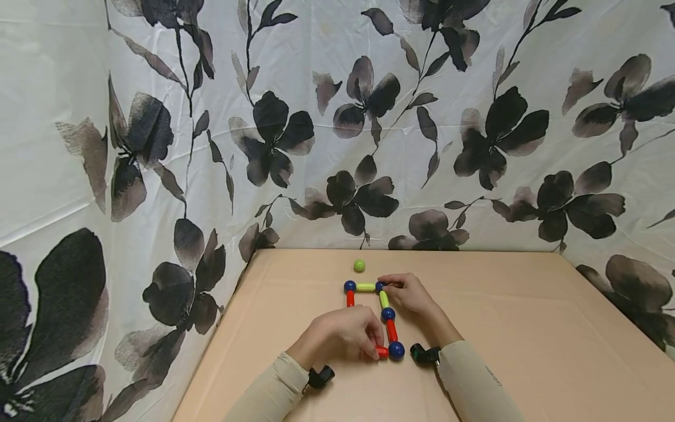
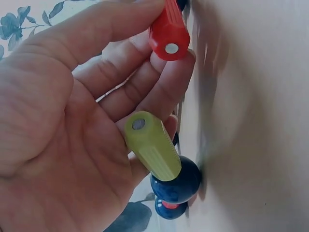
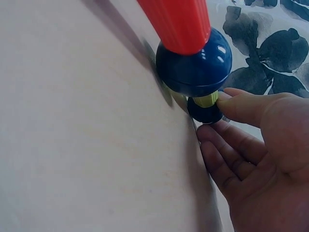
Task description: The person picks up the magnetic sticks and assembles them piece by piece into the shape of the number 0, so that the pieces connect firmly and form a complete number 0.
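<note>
A chain of magnetic rods and balls lies on the table, shaped like a frame. My left hand (image 1: 350,329) pinches a red rod (image 1: 382,352) between thumb and fingers; its bare metal-tipped end shows in the left wrist view. The rod's other end meets a blue ball (image 1: 396,350) at the near right corner. A yellow-green rod (image 2: 153,146) with a free end stands near the left palm, joined to another blue ball (image 2: 176,180). At the far right corner my right hand (image 1: 413,295) holds a blue ball (image 3: 205,112) by thumb and fingertips, beside a yellow-green rod (image 1: 384,299).
A loose green ball (image 1: 359,265) lies beyond the frame, near the table's far edge. The tan table (image 1: 554,340) meets a flower-printed cloth (image 1: 411,152) behind it. Black wrist cameras, including one by the left cuff (image 1: 320,377), hang close to the tabletop.
</note>
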`<state>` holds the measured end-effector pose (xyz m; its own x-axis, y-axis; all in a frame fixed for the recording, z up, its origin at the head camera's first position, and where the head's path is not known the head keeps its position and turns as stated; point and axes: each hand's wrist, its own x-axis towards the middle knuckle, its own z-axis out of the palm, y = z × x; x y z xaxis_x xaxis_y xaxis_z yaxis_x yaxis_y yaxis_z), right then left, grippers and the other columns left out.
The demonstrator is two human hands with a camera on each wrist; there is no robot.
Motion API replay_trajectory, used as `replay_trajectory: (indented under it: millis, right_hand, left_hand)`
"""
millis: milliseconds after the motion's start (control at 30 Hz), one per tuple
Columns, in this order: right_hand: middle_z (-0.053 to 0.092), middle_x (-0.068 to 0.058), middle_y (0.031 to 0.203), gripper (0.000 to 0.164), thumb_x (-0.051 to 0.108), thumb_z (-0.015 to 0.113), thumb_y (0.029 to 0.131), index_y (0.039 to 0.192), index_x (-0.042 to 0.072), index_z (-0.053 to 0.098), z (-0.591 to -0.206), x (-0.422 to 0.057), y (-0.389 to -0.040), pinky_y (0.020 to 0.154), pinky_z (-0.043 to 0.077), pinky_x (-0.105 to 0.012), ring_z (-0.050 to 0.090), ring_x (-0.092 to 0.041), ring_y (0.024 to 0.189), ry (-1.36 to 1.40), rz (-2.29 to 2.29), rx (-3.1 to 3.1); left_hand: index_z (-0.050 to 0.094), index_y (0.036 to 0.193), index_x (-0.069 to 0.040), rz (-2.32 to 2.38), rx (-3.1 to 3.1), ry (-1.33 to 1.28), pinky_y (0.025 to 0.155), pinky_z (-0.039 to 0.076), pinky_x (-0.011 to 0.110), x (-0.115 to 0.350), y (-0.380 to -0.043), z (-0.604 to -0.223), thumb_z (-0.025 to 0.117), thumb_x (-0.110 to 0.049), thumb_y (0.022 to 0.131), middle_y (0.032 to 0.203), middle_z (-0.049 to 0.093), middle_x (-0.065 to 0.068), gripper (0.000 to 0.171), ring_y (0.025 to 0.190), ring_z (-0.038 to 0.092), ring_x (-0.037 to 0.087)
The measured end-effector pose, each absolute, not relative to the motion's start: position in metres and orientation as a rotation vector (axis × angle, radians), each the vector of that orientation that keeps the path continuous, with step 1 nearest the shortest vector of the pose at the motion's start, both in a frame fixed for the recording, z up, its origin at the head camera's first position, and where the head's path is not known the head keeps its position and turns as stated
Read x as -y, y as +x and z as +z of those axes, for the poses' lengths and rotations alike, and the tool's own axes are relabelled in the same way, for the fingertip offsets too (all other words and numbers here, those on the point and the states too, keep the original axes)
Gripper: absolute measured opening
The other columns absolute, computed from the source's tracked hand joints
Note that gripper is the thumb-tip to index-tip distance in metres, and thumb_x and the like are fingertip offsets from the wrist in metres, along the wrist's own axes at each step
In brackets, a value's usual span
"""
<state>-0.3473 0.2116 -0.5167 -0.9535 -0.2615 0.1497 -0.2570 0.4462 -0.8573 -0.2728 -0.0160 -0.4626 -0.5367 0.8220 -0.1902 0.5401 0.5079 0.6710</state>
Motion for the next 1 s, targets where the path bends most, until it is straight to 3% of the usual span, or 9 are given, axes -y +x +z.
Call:
replay_trajectory:
  millis: [367, 633, 800, 1000]
  right_hand:
    - [0.073, -0.014, 0.129, 0.028, 0.004, 0.064, 0.101, 0.128, 0.003, 0.073, -0.518, -0.210, -0.348, 0.111, 0.047, -0.055, 0.064, -0.035, 0.126, -0.492, -1.612, -2.665]
    - [0.074, -0.011, 0.128, 0.028, 0.005, 0.065, 0.101, 0.128, 0.005, 0.074, -0.516, -0.211, -0.347, 0.110, 0.048, -0.055, 0.065, -0.032, 0.123, -0.526, -1.581, -2.678]
    - [0.075, -0.011, 0.126, 0.028, 0.005, 0.065, 0.101, 0.128, 0.004, 0.074, -0.517, -0.211, -0.347, 0.108, 0.049, -0.054, 0.066, -0.031, 0.121, -0.548, -1.554, -2.700]
    - [0.075, -0.012, 0.125, 0.028, 0.004, 0.065, 0.101, 0.128, 0.004, 0.073, -0.516, -0.210, -0.346, 0.104, 0.054, -0.046, 0.068, -0.027, 0.116, -0.507, -1.559, -2.692]
  left_hand:
    - [0.077, 0.093, -0.014, 0.772, -2.258, 1.124, 0.070, 0.052, 0.017, 0.015, -0.271, -0.459, 0.089, -0.015, 0.084, 0.075, 0.068, -0.011, 0.015, 0.070, 0.061, 0.000]
    - [0.077, 0.098, -0.016, 0.952, -2.326, 1.052, 0.070, 0.050, 0.022, 0.017, -0.280, -0.463, 0.079, -0.022, 0.094, 0.084, 0.071, -0.010, 0.008, 0.076, 0.061, 0.006]
    - [0.075, 0.116, -0.015, 1.095, -2.521, 1.065, 0.081, 0.053, 0.026, 0.024, -0.299, -0.461, 0.073, -0.031, 0.099, 0.104, 0.073, -0.005, 0.024, 0.094, 0.064, 0.009]
    - [0.065, 0.137, -0.013, 1.296, -2.649, 0.967, 0.101, 0.054, 0.045, 0.031, -0.321, -0.463, 0.068, -0.029, 0.103, 0.136, 0.065, 0.008, 0.038, 0.123, 0.061, 0.026]
